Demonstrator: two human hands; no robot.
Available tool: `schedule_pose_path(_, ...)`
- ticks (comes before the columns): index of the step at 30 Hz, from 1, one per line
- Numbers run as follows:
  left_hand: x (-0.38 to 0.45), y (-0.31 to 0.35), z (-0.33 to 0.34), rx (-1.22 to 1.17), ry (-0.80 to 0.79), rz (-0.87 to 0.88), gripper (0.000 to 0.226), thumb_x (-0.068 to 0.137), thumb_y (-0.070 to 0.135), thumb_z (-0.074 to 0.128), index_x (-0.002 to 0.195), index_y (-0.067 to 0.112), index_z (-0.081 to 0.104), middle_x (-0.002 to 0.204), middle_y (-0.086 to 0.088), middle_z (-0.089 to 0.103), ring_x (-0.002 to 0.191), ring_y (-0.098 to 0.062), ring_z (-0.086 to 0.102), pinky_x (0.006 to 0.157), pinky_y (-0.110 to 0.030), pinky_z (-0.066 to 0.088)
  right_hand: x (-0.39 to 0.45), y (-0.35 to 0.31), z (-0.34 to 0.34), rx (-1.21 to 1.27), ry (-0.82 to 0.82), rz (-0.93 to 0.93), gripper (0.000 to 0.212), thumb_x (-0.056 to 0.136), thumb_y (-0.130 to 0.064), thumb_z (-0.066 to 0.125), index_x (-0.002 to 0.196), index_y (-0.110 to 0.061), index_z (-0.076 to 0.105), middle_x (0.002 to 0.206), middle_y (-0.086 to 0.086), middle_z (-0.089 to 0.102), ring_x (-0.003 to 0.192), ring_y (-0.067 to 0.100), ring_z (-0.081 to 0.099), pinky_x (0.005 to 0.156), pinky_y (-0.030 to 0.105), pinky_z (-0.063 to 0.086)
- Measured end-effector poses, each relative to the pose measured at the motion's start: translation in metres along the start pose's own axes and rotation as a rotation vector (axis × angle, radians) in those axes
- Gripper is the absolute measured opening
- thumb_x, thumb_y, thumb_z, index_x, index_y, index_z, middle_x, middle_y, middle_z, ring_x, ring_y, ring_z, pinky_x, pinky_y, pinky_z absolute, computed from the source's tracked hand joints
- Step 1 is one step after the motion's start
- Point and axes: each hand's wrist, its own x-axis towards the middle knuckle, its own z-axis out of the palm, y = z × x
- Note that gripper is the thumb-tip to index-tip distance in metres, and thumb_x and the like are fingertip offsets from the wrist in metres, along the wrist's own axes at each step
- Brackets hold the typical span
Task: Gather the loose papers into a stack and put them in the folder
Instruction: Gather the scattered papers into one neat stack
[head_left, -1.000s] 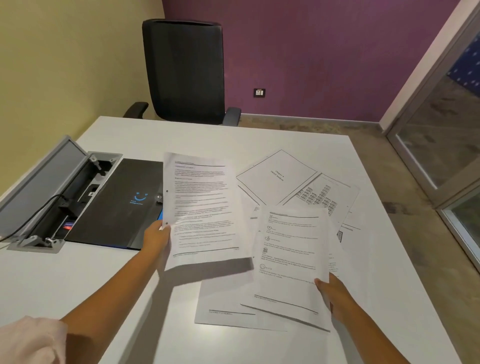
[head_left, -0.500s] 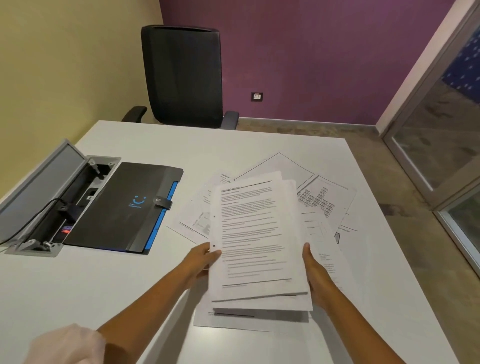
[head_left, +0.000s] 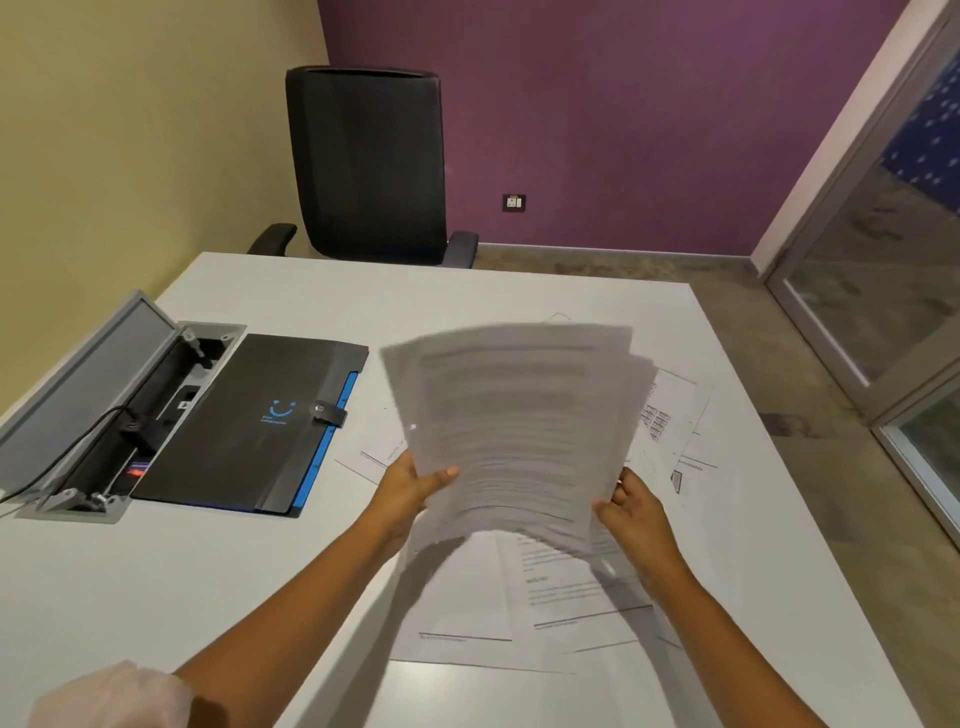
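A small stack of printed papers (head_left: 514, 421) is lifted above the white table (head_left: 218, 571), blurred by motion and tilted toward me. My left hand (head_left: 408, 486) grips its lower left edge with the thumb on top. My right hand (head_left: 631, 512) grips the lower right corner. More loose sheets (head_left: 561, 587) lie flat on the table under and to the right of the stack. The black folder (head_left: 249, 421) with blue edge and a snap strap lies closed to the left of the papers.
An open grey cable box (head_left: 109, 415) with a plugged-in cord sits in the table at far left. A black office chair (head_left: 371, 166) stands behind the far edge. The table's right edge drops to a concrete floor beside a glass door (head_left: 893, 291).
The two held sheets were brought together into one stack. Both hands have now lifted that stack off the table, tilting it up; the folder stays closed.
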Motion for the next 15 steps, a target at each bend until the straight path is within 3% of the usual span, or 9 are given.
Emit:
schedule_pose_path(3, -0.001, -0.006, 0.004, 0.083, -0.087, 0.016, 0.061, 0.064, 0.026, 0.075, 0.121, 0.018, 0.056, 0.118, -0.005, 0.066, 0.109, -0.021, 0.062, 0.096, -0.038, 0.049, -0.004, 0.003, 0.005, -0.073, -0.012, 0.065, 0.035, 0.084, 0.000, 0.060, 0.111, -0.019, 0.049, 0.103, 0.001, 0.060, 0.097, 0.014, 0.059, 0.077, 0.013, 0.050)
schedule_pose_path(5, -0.005, -0.013, 0.011, 0.180, -0.130, 0.002, 0.057, 0.064, 0.032, 0.074, 0.118, 0.021, 0.058, 0.117, -0.004, 0.066, 0.107, -0.017, 0.063, 0.095, -0.034, 0.050, -0.007, 0.007, 0.010, -0.103, -0.015, 0.135, 0.040, 0.083, -0.011, 0.066, 0.117, -0.021, 0.048, 0.105, -0.001, 0.056, 0.103, 0.016, 0.052, 0.090, 0.024, 0.043)
schedule_pose_path(8, -0.008, -0.022, 0.021, 0.209, -0.092, 0.032, 0.041, 0.073, 0.038, 0.069, 0.111, 0.027, 0.059, 0.109, 0.005, 0.066, 0.102, -0.009, 0.064, 0.085, -0.021, 0.051, -0.006, 0.007, 0.017, -0.124, 0.009, 0.186, 0.046, 0.084, -0.016, 0.065, 0.126, -0.009, 0.047, 0.107, 0.003, 0.053, 0.103, 0.017, 0.048, 0.093, 0.028, 0.038)
schedule_pose_path(12, -0.006, -0.015, 0.022, 0.144, 0.049, 0.015, 0.017, 0.090, 0.020, 0.054, 0.107, 0.021, 0.058, 0.095, 0.007, 0.066, 0.089, -0.010, 0.062, 0.079, -0.025, 0.051, 0.000, 0.003, 0.020, -0.087, 0.053, 0.103, 0.040, 0.086, -0.014, 0.062, 0.123, -0.004, 0.052, 0.104, 0.005, 0.058, 0.099, 0.018, 0.053, 0.088, 0.026, 0.043)
schedule_pose_path(15, -0.004, -0.012, 0.014, 0.146, 0.130, 0.010, 0.023, 0.090, 0.018, 0.053, 0.113, 0.014, 0.056, 0.098, -0.001, 0.066, 0.087, -0.016, 0.061, 0.076, -0.026, 0.051, 0.002, 0.009, 0.020, -0.152, -0.060, 0.022, 0.027, 0.089, -0.012, 0.056, 0.116, -0.013, 0.056, 0.101, -0.005, 0.061, 0.104, 0.017, 0.058, 0.079, 0.012, 0.049)
